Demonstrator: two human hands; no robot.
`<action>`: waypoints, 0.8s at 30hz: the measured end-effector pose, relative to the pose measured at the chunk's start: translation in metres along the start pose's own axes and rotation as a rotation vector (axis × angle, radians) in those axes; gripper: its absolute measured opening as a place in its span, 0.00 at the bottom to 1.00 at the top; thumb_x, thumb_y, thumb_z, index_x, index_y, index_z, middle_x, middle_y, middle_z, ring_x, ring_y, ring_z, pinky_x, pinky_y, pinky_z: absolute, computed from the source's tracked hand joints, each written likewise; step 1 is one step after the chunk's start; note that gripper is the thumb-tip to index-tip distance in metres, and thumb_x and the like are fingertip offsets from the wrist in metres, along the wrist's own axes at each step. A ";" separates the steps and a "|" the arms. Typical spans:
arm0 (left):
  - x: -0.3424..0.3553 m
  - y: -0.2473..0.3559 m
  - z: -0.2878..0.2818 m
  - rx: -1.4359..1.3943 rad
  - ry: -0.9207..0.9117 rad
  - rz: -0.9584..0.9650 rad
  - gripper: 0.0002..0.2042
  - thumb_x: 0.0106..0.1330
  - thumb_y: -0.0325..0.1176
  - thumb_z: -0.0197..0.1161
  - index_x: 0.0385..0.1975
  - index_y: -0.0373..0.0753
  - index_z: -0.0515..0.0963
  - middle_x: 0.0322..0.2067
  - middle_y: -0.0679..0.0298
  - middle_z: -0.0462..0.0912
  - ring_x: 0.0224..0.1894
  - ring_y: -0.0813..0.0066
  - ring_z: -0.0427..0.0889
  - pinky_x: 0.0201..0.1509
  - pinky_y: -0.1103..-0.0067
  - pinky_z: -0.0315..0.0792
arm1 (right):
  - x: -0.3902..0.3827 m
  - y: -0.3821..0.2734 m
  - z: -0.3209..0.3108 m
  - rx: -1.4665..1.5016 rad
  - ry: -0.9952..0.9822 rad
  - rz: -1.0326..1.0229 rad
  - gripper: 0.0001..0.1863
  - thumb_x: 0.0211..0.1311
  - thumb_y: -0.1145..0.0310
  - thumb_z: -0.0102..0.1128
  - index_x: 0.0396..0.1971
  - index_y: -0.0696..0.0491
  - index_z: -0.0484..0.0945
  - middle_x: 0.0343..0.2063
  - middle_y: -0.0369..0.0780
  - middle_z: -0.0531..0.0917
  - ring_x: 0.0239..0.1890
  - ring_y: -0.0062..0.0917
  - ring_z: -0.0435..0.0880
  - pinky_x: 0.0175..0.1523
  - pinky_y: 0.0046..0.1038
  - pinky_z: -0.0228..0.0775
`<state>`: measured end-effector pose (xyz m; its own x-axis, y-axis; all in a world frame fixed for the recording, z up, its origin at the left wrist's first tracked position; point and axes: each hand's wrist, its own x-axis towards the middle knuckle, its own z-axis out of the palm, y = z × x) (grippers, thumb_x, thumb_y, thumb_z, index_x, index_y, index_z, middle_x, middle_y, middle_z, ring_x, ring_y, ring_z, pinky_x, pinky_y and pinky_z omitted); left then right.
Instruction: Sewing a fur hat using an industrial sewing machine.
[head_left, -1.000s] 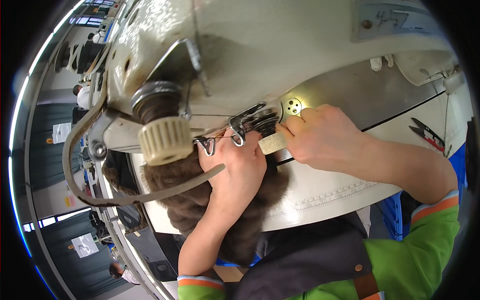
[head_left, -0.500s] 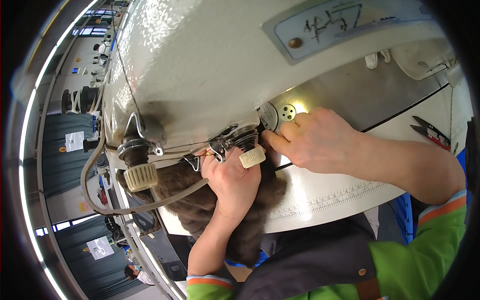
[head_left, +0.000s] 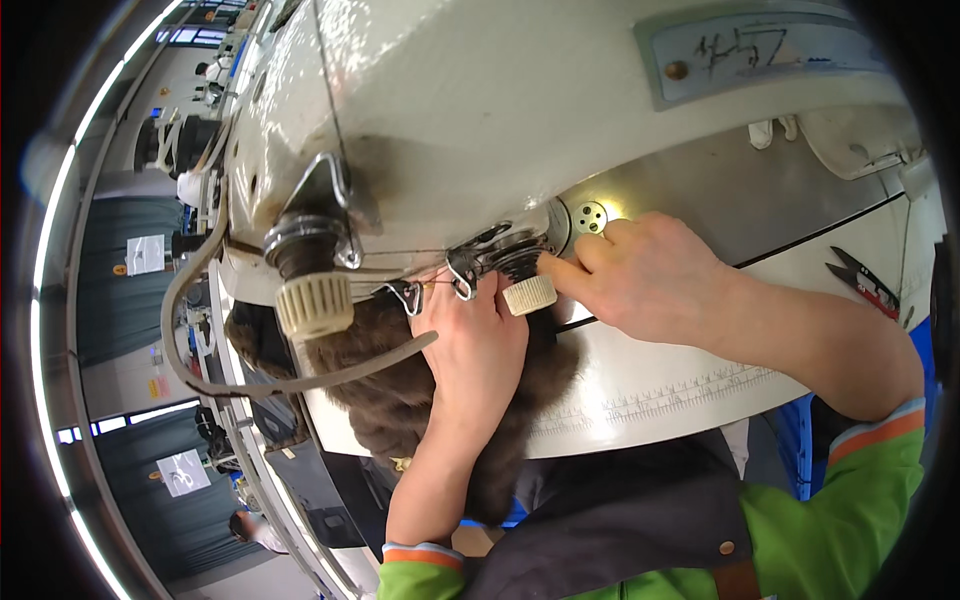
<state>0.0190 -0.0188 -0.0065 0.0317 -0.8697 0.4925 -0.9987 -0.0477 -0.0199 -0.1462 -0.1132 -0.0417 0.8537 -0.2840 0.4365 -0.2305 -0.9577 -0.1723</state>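
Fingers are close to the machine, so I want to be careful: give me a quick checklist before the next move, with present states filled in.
1. Left hand on the fur: ok, lying over it.
2. Left fingertips away from the needle: cannot tell; machine parts cover them.
3. Right hand gripping the fur: cannot tell; its forward fingertip is behind the small knob.
4. Snips away from both hands: ok, lying at the right on the table.
5. Green sleeves back from the machine: ok, both end well short of it.

Fur [head_left: 385, 418], snips [head_left: 872, 287] on white table [head_left: 640, 368]
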 end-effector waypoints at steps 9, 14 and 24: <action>0.020 -0.012 -0.029 0.081 -0.248 -0.005 0.08 0.54 0.30 0.67 0.20 0.33 0.78 0.20 0.54 0.79 0.26 0.52 0.78 0.45 0.60 0.65 | 0.003 -0.003 0.000 -0.067 -0.075 -0.016 0.17 0.52 0.72 0.57 0.45 0.55 0.80 0.19 0.38 0.80 0.22 0.28 0.83 0.25 0.28 0.72; 0.029 -0.035 -0.021 -0.115 -0.255 -0.046 0.07 0.52 0.31 0.70 0.26 0.35 0.80 0.22 0.56 0.80 0.27 0.52 0.79 0.33 0.61 0.70 | 0.004 -0.005 -0.003 -0.090 -0.112 -0.020 0.19 0.52 0.72 0.57 0.46 0.56 0.80 0.19 0.38 0.80 0.23 0.28 0.83 0.25 0.28 0.72; 0.011 -0.009 -0.010 0.119 -0.040 0.064 0.06 0.50 0.32 0.70 0.22 0.39 0.79 0.20 0.60 0.78 0.25 0.58 0.77 0.43 0.68 0.66 | 0.004 -0.006 -0.006 -0.034 -0.090 0.023 0.09 0.52 0.70 0.59 0.34 0.55 0.79 0.19 0.39 0.80 0.23 0.30 0.84 0.26 0.29 0.74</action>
<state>0.0281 -0.0229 0.0073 -0.0275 -0.8917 0.4518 -0.9868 -0.0479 -0.1546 -0.1445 -0.1086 -0.0333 0.8863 -0.3023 0.3510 -0.2652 -0.9524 -0.1506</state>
